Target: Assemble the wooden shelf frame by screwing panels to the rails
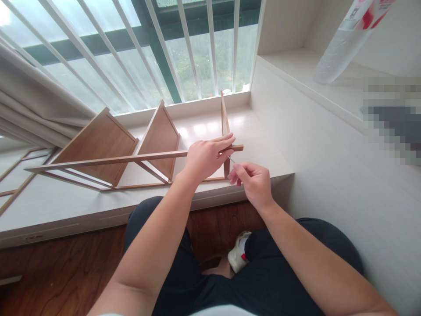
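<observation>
A small wooden shelf frame (pixel 108 149) lies on its side on a white window ledge (pixel 66 197), its brown panels standing up. My left hand (pixel 205 157) grips the long wooden rail (pixel 98 161) near its right end, where an upright board (pixel 225 118) meets it. Just to the right, my right hand (pixel 255 182) pinches a thin metal tool (pixel 232 160), its tip touching the joint of rail and board.
White window bars (pixel 138 48) and a grey curtain (pixel 29 105) stand behind the ledge. A white wall unit (pixel 329 145) rises on the right, with a plastic bottle (pixel 345 39) above it. More wooden parts (pixel 16 175) lie at the far left. Below is dark wooden floor (pixel 66 272).
</observation>
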{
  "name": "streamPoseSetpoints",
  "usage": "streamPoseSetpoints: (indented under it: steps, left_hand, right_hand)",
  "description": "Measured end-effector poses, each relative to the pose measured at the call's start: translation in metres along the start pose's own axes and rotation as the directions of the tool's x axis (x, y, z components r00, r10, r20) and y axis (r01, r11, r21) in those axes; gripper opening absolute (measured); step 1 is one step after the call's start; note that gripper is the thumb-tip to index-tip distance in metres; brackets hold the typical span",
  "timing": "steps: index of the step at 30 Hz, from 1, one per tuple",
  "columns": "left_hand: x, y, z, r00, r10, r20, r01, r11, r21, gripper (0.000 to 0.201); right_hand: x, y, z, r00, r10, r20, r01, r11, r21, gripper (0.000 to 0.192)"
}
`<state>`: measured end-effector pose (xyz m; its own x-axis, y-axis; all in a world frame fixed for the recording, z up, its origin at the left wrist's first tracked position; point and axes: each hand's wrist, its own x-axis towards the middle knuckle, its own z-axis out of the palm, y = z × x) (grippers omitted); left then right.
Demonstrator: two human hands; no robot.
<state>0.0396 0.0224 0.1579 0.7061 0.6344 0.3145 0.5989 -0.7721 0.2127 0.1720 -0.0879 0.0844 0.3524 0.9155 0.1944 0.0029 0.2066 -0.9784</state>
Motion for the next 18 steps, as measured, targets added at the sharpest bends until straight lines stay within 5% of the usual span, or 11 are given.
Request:
streamPoseSetpoints:
  steps: [6, 10, 18]
  left_hand:
    - [-0.001, 0.000, 0.002, 1.000, -0.008, -0.013, 0.008, 1.000, -0.006, 0.037]
    - [-0.001, 0.000, 0.001, 1.000, 0.000, -0.013, 0.000, 1.000, -0.022, 0.036]
    - [0.000, 0.000, 0.001, 1.000, -0.005, 0.005, 0.005, 1.000, -0.003, 0.037]
  right_hand:
    - [-0.002, 0.001, -0.001, 0.987, -0.139, -0.080, 0.129, 0.985, -0.113, 0.030]
    - [0.001, 0.003, -0.005, 0.964, -0.266, 0.002, 0.259, 0.937, -0.234, 0.031]
    - [0.004, 0.012, -0.005, 0.977, -0.203, 0.070, 0.214, 0.942, -0.260, 0.044]
